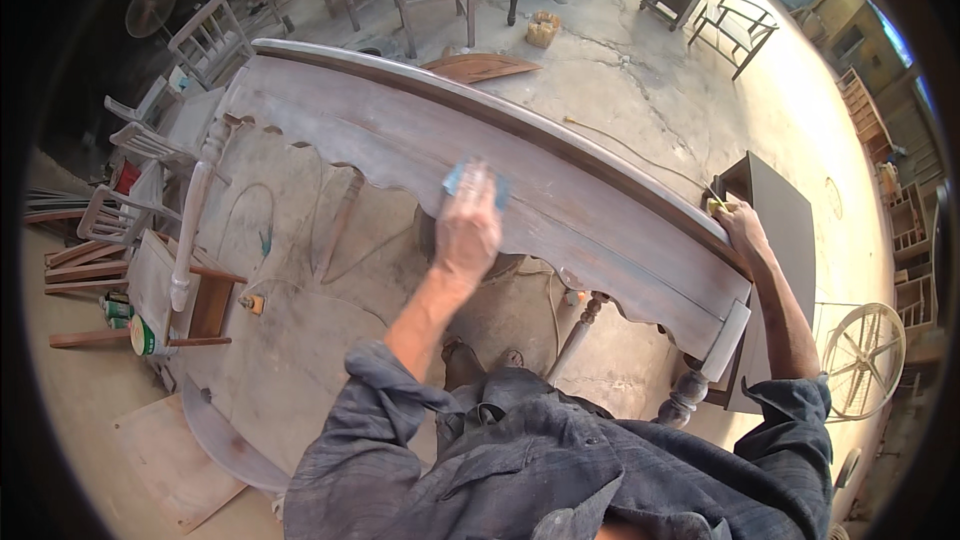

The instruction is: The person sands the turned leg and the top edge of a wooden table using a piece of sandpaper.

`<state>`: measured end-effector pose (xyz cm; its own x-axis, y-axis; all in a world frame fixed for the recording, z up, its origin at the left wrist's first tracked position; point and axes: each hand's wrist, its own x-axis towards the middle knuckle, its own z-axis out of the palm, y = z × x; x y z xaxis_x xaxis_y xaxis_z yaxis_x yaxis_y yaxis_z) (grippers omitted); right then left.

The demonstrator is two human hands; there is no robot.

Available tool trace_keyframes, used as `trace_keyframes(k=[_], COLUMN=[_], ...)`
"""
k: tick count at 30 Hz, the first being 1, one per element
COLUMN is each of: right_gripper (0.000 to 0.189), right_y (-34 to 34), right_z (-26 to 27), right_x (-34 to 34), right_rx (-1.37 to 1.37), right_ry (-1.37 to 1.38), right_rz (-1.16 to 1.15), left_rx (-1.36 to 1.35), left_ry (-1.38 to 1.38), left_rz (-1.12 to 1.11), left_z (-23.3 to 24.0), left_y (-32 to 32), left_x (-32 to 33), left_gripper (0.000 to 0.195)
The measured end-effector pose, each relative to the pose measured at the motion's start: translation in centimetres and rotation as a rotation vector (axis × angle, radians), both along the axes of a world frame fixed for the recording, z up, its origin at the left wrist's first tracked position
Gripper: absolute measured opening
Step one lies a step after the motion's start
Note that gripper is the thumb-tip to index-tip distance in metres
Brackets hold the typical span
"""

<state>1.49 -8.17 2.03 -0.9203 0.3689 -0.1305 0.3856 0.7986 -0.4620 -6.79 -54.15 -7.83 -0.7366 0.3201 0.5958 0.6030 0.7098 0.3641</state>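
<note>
A wooden table with whitish, sanded-looking surfaces lies before me. Its long scalloped apron (600,240) faces up, and the tabletop's edge (525,118) runs along the far side. My left hand (469,229), slightly blurred, presses a light-blue sheet (454,178) flat on the middle of the apron. Whether the sheet is sandpaper or cloth I cannot tell. At the right end, my right hand (741,231) rests over the tabletop's edge, holding a small yellow piece (716,205), partly hidden by the fingers. Turned legs (196,217) extend at the left and lower right (682,397).
Beyond the right end stands a dark cabinet (784,232), near a round fan guard (864,361). Chairs (210,41) crowd the left and back. A cord (637,154) crosses the floor. Lower left are a paint bucket (142,335), a curved panel (225,442) and a board (165,457).
</note>
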Motion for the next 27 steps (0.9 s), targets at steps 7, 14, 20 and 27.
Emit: trace_keyframes(k=[7, 14, 20, 27], right_gripper=[0.047, 0.046, 0.038, 0.04], right_y=[-1.1, -1.2, -1.0, 1.6], right_z=[0.2, 0.1, 0.3, -0.3], right_x=[-0.4, -0.7, -0.7, -0.6], right_rx=[-0.072, 0.0, 0.0, -0.015], right_ry=[0.117, 0.046, 0.068, -0.016], right_rz=[0.032, 0.013, -0.015, -0.018], left_rx=[0.113, 0.017, 0.055, 0.115], left_ry=[0.022, 0.001, 0.0, -0.086], left_rz=[-0.065, 0.124, -0.049, 0.251], left_z=[-0.7, -0.9, -1.0, -0.2], left_y=[8.2, -0.6, 3.3, -3.8], left_x=[6.2, -1.1, 4.8, -1.9], left_gripper=[0.035, 0.043, 0.047, 0.053])
